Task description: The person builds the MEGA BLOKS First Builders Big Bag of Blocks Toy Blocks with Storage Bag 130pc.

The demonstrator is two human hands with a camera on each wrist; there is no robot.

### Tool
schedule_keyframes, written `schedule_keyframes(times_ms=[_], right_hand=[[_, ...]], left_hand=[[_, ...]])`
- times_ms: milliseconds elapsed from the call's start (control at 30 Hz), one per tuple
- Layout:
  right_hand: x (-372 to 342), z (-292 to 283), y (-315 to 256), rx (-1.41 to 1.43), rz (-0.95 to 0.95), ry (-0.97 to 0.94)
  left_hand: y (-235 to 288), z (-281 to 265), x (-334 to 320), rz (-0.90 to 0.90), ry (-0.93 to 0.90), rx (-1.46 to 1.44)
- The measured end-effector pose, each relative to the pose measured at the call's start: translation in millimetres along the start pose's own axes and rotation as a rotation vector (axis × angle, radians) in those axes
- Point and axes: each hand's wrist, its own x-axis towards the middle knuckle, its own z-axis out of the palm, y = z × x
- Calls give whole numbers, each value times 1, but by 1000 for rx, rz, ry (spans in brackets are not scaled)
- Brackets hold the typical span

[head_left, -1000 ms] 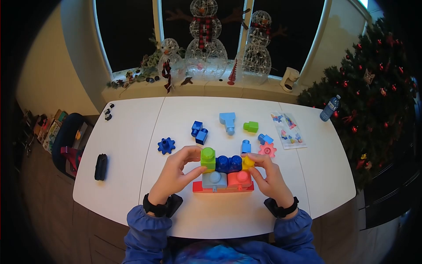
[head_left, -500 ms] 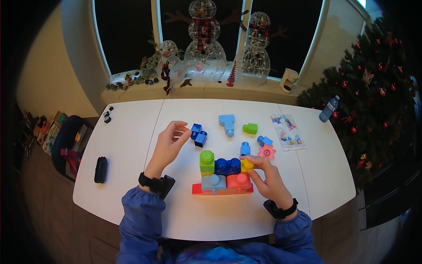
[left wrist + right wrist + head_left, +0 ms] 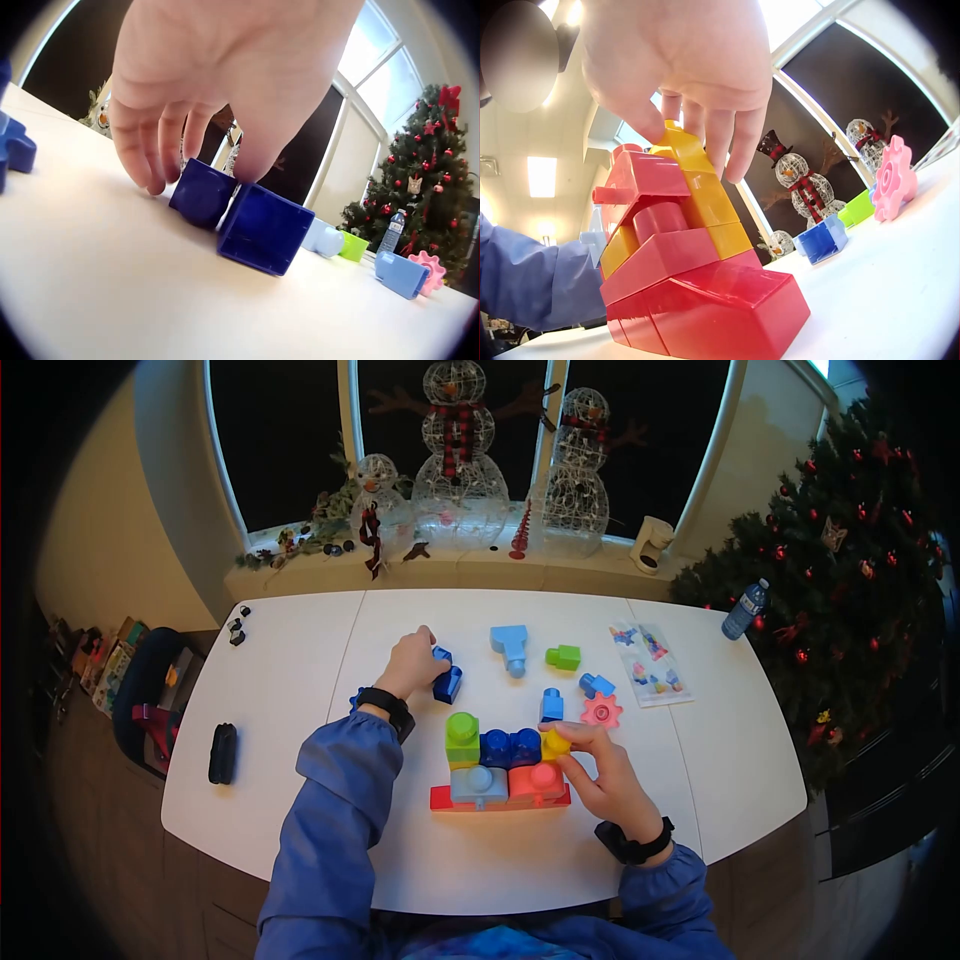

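My left hand (image 3: pixel 408 663) is at two dark blue building blocks (image 3: pixel 266 229) on the table. Its thumb and fingers straddle the left one (image 3: pixel 202 193), thumb tip at its edge. My right hand (image 3: pixel 607 772) pinches a yellow block (image 3: pixel 553 744) between thumb and fingers, at the top right of a block build. This build stands on a red base (image 3: pixel 727 311). Light blue (image 3: pixel 478 785) and pink (image 3: pixel 537 783) blocks face me. Above them are a green block (image 3: pixel 462 736) and two dark blue blocks (image 3: pixel 510 748).
Beyond the build lie a light blue piece (image 3: pixel 510 648), a lime block (image 3: pixel 563 657), small blue blocks (image 3: pixel 552 706) and a pink gear (image 3: pixel 601 711). A picture sheet (image 3: pixel 652 665) and a water bottle (image 3: pixel 746 610) are at right. A black case (image 3: pixel 223 753) lies at left.
My left hand has left the green block and moved forward and left to the dark blue blocks. The right hand stays at the yellow block.
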Motion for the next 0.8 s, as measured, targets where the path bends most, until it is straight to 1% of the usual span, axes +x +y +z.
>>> schedule_keyframes(times_ms=[67, 167, 267, 367, 433, 567, 600, 700, 733, 800], right_hand=[[0, 0, -1, 8, 2, -2], [-1, 1, 1, 12, 10, 2], [-1, 1, 2, 21, 13, 1], [0, 1, 0, 19, 11, 3], [0, 1, 0, 16, 15, 7], [-3, 4, 1, 14, 28, 14], [-3, 4, 1, 15, 28, 13], [-3, 4, 1, 18, 25, 15], [-3, 4, 2, 19, 22, 15], [-2, 4, 1, 21, 18, 15]], left_hand=[[1, -6, -2, 8, 17, -56], [15, -26, -18, 96, 55, -253], [43, -61, -49, 203, 138, -378], [69, -96, -87, 227, 129, -528], [83, -109, -108, 313, 137, -566], [102, -114, -140, 548, 98, -596], [105, -112, -145, 576, 54, -622], [110, -104, -150, 557, -4, -660], [112, -102, -152, 522, -16, -681], [115, -97, -152, 539, -3, -640]])
